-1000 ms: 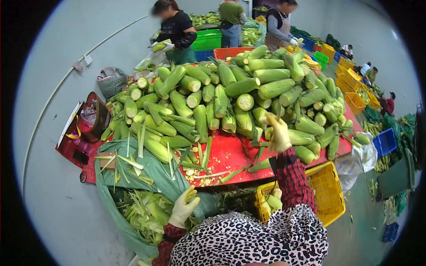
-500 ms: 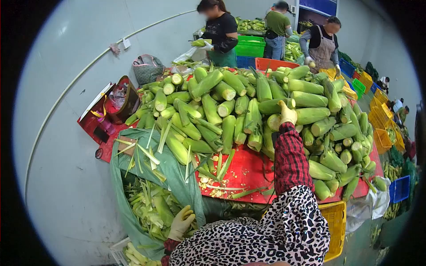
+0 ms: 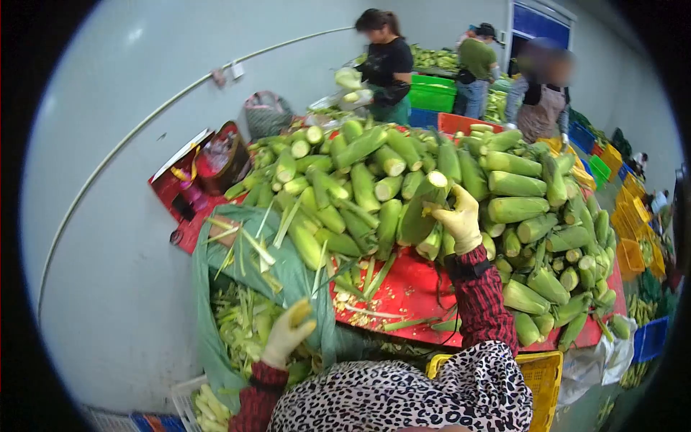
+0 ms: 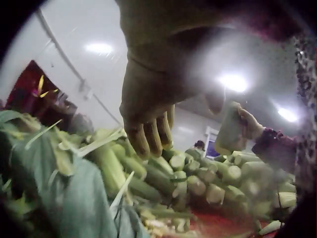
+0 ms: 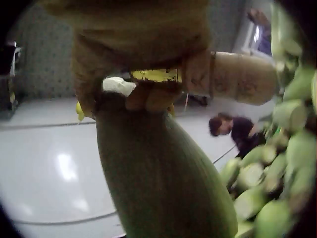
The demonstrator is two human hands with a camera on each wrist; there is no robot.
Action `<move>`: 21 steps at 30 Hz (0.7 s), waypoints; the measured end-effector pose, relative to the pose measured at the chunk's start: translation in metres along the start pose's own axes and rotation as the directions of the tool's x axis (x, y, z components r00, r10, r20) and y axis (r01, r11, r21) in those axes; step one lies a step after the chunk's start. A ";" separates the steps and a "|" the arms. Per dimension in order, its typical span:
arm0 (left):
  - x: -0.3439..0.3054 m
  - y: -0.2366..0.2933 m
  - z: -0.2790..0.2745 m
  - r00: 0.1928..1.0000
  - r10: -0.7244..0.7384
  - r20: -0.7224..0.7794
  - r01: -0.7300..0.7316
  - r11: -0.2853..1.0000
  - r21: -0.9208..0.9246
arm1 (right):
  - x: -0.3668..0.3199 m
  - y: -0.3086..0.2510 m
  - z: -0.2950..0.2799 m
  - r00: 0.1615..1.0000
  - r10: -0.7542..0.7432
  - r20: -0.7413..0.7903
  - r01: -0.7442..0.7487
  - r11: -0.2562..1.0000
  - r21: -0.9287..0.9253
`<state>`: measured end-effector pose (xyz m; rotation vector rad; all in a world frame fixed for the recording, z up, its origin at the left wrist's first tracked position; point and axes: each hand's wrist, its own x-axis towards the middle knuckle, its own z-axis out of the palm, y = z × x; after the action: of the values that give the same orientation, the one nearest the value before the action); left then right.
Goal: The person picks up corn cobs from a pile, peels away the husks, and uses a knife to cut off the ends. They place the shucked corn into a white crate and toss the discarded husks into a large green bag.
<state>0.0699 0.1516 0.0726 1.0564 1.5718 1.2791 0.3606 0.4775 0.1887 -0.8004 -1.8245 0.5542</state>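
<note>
My gloved right hand grips an ear of corn in its green husk, cut end up, in front of the pile. In the right wrist view, the fingers curl round the top of this ear. A pale brown, rounded, handle-like piece with dark marks sticks out of the same grip. Loose and holding nothing, my gloved left hand hovers over the sack of stripped husks; its fingers hang relaxed in the left wrist view.
A large pile of unhusked corn covers much of the red table, with husk scraps near its front edge. A yellow crate stands below at right, a white basket at lower left. Other people work behind the table.
My right hand reached into the pile, took hold of an ear and has brought it back, cut end up. My left hand has risen slightly. The head view has turned left.
</note>
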 end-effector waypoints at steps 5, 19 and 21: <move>0.036 0.079 0.026 0.937 0.320 0.142 -0.266 0.915 -0.303 | -0.046 -0.078 0.079 0.722 0.206 0.660 -0.642 0.556 0.528; -0.023 -0.079 -0.044 0.939 -0.266 -0.217 -0.194 0.110 -0.975 | -0.208 -0.142 0.179 -0.171 0.090 0.981 -0.833 0.520 -0.192; -0.034 -0.087 -0.048 0.933 -0.279 -0.227 -0.211 0.087 -0.974 | -0.225 -0.120 0.206 0.357 -0.122 0.926 -0.356 0.899 0.255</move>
<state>0.0255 0.0945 -0.0032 -0.2127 0.4603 2.0807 0.1945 0.2283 0.0555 -0.2532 -2.5143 1.7491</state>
